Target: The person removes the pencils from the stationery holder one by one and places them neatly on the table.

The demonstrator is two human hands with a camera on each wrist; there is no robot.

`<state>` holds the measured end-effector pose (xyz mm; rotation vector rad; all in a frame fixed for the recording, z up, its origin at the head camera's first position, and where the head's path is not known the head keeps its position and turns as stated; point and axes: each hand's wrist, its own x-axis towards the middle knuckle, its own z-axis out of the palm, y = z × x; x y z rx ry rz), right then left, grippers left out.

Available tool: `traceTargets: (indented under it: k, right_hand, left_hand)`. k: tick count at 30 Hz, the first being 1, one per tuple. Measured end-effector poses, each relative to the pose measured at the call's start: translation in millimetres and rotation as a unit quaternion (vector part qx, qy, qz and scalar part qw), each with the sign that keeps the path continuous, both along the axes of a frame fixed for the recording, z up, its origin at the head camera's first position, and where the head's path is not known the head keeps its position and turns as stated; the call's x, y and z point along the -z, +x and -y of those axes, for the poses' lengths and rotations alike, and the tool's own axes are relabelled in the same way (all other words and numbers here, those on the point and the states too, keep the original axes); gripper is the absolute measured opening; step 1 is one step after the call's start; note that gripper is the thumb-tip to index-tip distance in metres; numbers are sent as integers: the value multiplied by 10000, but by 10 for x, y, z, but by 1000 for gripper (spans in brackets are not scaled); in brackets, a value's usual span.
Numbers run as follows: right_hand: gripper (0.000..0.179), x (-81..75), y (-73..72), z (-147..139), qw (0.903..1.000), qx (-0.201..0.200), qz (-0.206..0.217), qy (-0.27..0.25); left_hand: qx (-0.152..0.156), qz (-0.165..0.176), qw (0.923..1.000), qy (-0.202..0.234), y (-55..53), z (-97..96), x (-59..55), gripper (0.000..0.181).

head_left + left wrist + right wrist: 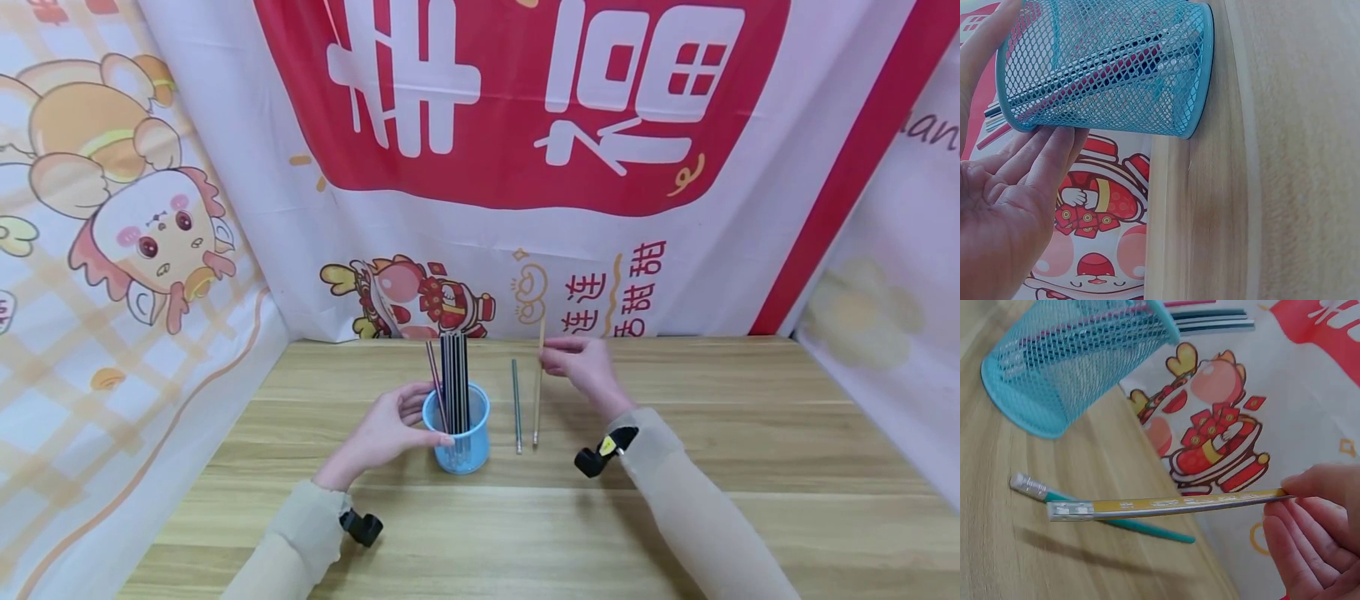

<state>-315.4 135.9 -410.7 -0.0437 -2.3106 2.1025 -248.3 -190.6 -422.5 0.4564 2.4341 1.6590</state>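
Note:
A light blue mesh pencil cup (474, 450) stands upright on the table, several dark pencils (455, 383) and a reddish one (435, 375) leaning in it. My left hand (386, 433) holds the cup from the left, thumb at the near side and fingers behind; the left wrist view shows the fingers against the mesh (1104, 75). Right of the cup, my right hand (581, 367) pinches a yellow pencil (1191, 501) near its end between thumb and fingers. The pencil's eraser end points toward me, raised above the table. Below it lies a green pencil (1147, 530).
The wood-grain table (480, 533) reaches back to a white and red printed cloth (480, 183). Another printed cloth (112, 350) hangs along the left side, and a pale one (885, 333) along the right.

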Motion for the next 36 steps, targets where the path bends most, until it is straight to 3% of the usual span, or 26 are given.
traceTargets:
  k: [4,10,16,23,30,36]
  right_hand:
    - [35,105,-41,18,9989,-110,394,212]
    - [33,239,-99,51,9971,-160,623,412]
    - [35,382,-179,78,9944,-149,1023,203]
    - [33,483,-215,117,9938,-71,1055,354]
    - [25,475,-236,187,9909,341,1000,830]
    - [24,496,-257,229,9894,457,962,986]
  left_hand:
    - [8,7,10000,22,-4,-1,4,87]
    - [24,15,10000,40,1,0,-3,90]
    - [2,33,10000,33,10,1,-5,92]
    - [53,52,10000,48,14,8,-16,94]
    - [34,37,10000,24,0,0,-8,91]
    - [14,29,10000,13,9,-4,-19,92]
